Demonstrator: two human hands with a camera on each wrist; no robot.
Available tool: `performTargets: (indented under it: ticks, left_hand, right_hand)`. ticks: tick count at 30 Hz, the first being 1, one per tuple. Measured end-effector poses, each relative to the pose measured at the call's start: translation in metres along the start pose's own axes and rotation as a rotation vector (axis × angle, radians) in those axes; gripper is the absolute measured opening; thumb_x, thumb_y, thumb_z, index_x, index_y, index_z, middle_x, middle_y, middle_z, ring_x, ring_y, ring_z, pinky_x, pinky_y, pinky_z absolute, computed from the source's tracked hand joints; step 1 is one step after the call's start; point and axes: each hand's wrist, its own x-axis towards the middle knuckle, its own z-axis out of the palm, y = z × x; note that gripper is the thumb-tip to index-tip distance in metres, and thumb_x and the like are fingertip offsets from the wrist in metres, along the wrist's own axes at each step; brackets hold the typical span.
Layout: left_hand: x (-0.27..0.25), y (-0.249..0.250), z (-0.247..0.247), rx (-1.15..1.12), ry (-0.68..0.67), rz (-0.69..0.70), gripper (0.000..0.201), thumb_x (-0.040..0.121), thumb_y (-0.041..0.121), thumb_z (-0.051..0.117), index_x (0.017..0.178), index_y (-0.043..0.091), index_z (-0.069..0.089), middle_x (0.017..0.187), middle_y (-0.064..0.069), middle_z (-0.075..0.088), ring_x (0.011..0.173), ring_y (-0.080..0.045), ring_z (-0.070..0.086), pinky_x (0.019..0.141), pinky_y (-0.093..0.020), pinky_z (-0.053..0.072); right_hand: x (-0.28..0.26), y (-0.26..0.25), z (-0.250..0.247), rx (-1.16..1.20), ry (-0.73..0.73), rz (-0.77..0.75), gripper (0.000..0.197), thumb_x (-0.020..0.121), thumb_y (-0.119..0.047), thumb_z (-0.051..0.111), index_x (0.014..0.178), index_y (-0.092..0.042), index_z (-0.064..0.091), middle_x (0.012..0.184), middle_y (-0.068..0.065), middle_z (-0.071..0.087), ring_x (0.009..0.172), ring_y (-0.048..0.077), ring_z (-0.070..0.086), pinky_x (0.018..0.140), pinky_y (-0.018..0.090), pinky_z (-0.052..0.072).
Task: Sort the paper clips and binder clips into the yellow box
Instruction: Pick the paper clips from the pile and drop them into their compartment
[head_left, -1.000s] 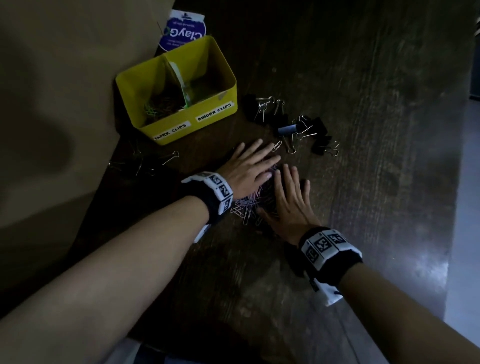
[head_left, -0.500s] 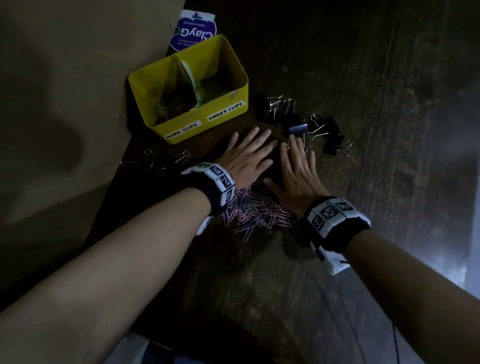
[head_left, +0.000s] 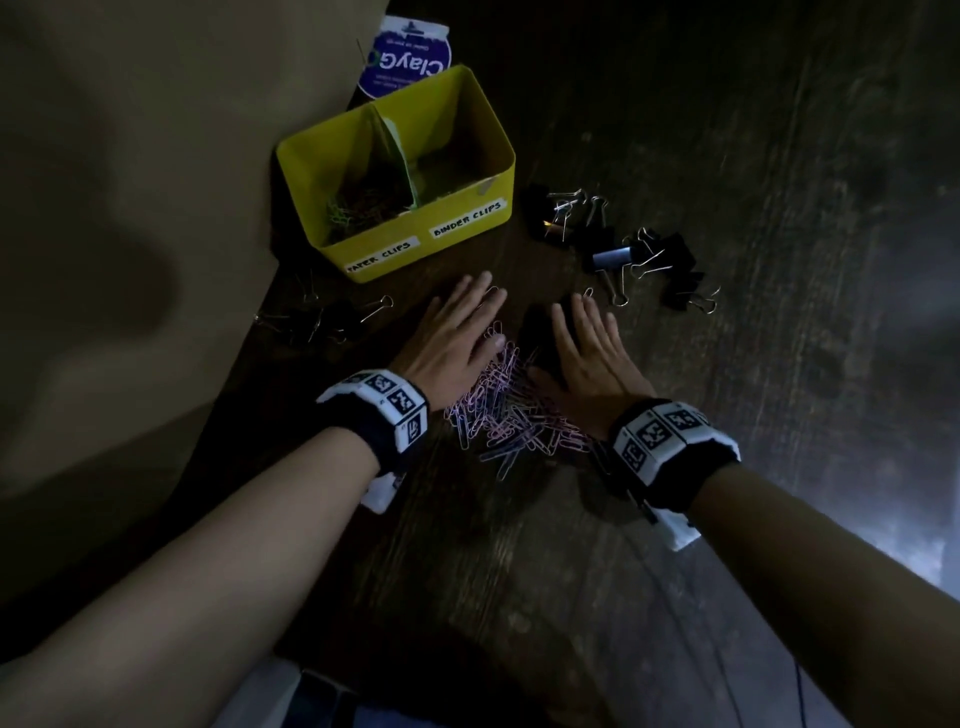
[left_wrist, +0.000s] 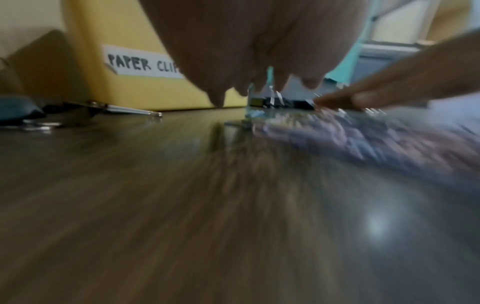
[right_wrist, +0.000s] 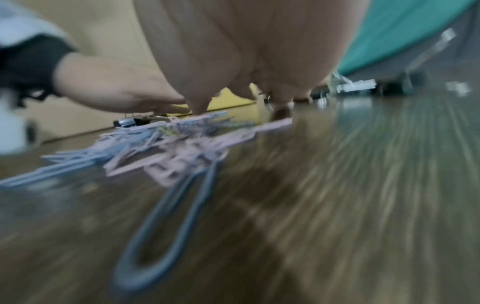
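Note:
A heap of pink and blue paper clips (head_left: 511, 415) (right_wrist: 166, 142) (left_wrist: 363, 135) lies on the dark wooden table between my two wrists. My left hand (head_left: 457, 332) lies flat with straight fingers at the heap's left edge. My right hand (head_left: 587, 343) lies flat on its right side, fingers pointing away from me. The yellow box (head_left: 467, 228) (left_wrist: 124, 86) stands just beyond, with sections labelled PAPER CLIPS and BINDER CLIPS. Paper clips lie in its left section. Black binder clips (head_left: 623, 244) are scattered right of the box, and a few more binder clips (head_left: 322, 322) lie left of my left hand.
A beige wall (head_left: 156, 208) runs along the table's left edge. A purple-and-white packet (head_left: 405, 60) stands behind the box. The table's right edge (head_left: 883, 545) drops to a bright floor.
Both hands have slid away from me toward the box, leaving the paper clip heap uncovered between the wrists. The hands have also spread slightly apart.

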Motion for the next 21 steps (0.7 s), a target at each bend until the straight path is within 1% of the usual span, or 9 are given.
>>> performTargets:
  ticks: [4, 6, 9, 11, 13, 15, 17, 19, 21]
  left_hand:
    - [0.015, 0.006, -0.004, 0.065, -0.151, -0.039, 0.052, 0.100, 0.040, 0.022, 0.148, 0.019, 0.017, 0.159, 0.003, -0.001, 0.145, -0.011, -0.006, 0.118, -0.046, -0.002]
    - [0.010, 0.006, -0.004, 0.024, -0.152, 0.002, 0.051, 0.101, 0.038, 0.025, 0.147, 0.016, 0.022, 0.158, 0.002, 0.005, 0.145, -0.010, -0.002, 0.118, -0.044, -0.002]
    - [-0.014, 0.002, -0.001, -0.038, -0.125, 0.077, 0.051, 0.100, 0.038, 0.029, 0.145, 0.013, 0.029, 0.157, 0.001, 0.014, 0.144, -0.008, 0.003, 0.118, -0.038, 0.001]
    - [-0.031, -0.003, 0.000, -0.086, -0.121, 0.104, 0.057, 0.095, 0.045, 0.028, 0.143, 0.014, 0.032, 0.156, 0.001, 0.018, 0.142, -0.004, 0.004, 0.118, -0.038, 0.004]
    - [-0.044, -0.006, 0.000, -0.104, -0.105, 0.105, 0.065, 0.090, 0.056, 0.027, 0.144, 0.019, 0.031, 0.156, 0.001, 0.018, 0.142, -0.005, 0.005, 0.118, -0.040, 0.007]
    - [-0.050, -0.006, -0.001, -0.057, -0.060, 0.038, 0.069, 0.088, 0.062, 0.032, 0.146, 0.027, 0.023, 0.158, 0.002, 0.010, 0.145, -0.011, 0.002, 0.117, -0.044, 0.007]
    - [-0.051, -0.002, -0.002, -0.043, -0.055, -0.083, 0.069, 0.090, 0.058, 0.040, 0.148, 0.031, 0.014, 0.159, 0.003, -0.002, 0.145, -0.017, -0.005, 0.115, -0.045, 0.004]
    - [-0.048, 0.005, -0.001, -0.035, -0.081, -0.150, 0.066, 0.093, 0.053, 0.037, 0.148, 0.031, 0.009, 0.158, 0.002, -0.008, 0.145, -0.018, -0.009, 0.115, -0.046, 0.001]
    - [-0.046, 0.014, 0.003, -0.005, -0.124, -0.145, 0.059, 0.097, 0.049, 0.030, 0.148, 0.028, 0.010, 0.158, 0.002, -0.007, 0.145, -0.015, -0.009, 0.116, -0.047, -0.001]
  right_hand:
    - [-0.004, -0.003, -0.004, 0.013, -0.050, -0.146, 0.071, 0.094, -0.047, 0.031, 0.148, -0.009, 0.006, 0.156, 0.020, 0.003, 0.145, 0.032, 0.000, 0.119, 0.047, 0.010]
    - [-0.013, -0.007, -0.002, 0.001, -0.086, -0.253, 0.071, 0.092, -0.048, 0.031, 0.148, -0.010, 0.009, 0.156, 0.018, 0.011, 0.145, 0.032, 0.008, 0.116, 0.047, 0.020]
    - [-0.023, -0.012, 0.006, 0.084, -0.088, -0.348, 0.067, 0.092, -0.037, 0.048, 0.148, -0.016, 0.016, 0.155, 0.012, 0.018, 0.140, 0.029, 0.026, 0.112, 0.044, 0.034]
    - [-0.026, -0.009, 0.009, 0.164, -0.012, -0.326, 0.068, 0.089, -0.036, 0.056, 0.146, -0.018, 0.024, 0.153, 0.010, 0.022, 0.136, 0.027, 0.035, 0.106, 0.042, 0.041]
    - [-0.031, -0.003, 0.009, 0.193, 0.114, -0.166, 0.072, 0.084, -0.043, 0.059, 0.145, -0.022, 0.027, 0.150, 0.008, 0.026, 0.135, 0.026, 0.035, 0.103, 0.044, 0.043]
    - [-0.040, 0.000, 0.009, 0.150, 0.240, 0.083, 0.076, 0.081, -0.054, 0.055, 0.144, -0.023, 0.026, 0.146, 0.010, 0.029, 0.134, 0.030, 0.031, 0.105, 0.048, 0.039]
    - [-0.050, -0.006, 0.011, 0.105, 0.205, 0.295, 0.082, 0.083, -0.065, 0.041, 0.147, -0.021, 0.015, 0.151, 0.015, 0.017, 0.140, 0.033, 0.016, 0.113, 0.050, 0.024]
    - [-0.055, -0.020, 0.018, 0.107, 0.058, 0.364, 0.089, 0.083, -0.073, 0.025, 0.149, -0.019, -0.001, 0.156, 0.016, -0.009, 0.144, 0.032, -0.008, 0.116, 0.051, 0.005]
    - [-0.056, -0.036, 0.032, 0.087, -0.040, 0.328, 0.092, 0.082, -0.075, 0.014, 0.147, -0.015, -0.012, 0.152, 0.018, -0.025, 0.141, 0.031, -0.024, 0.114, 0.052, -0.008]
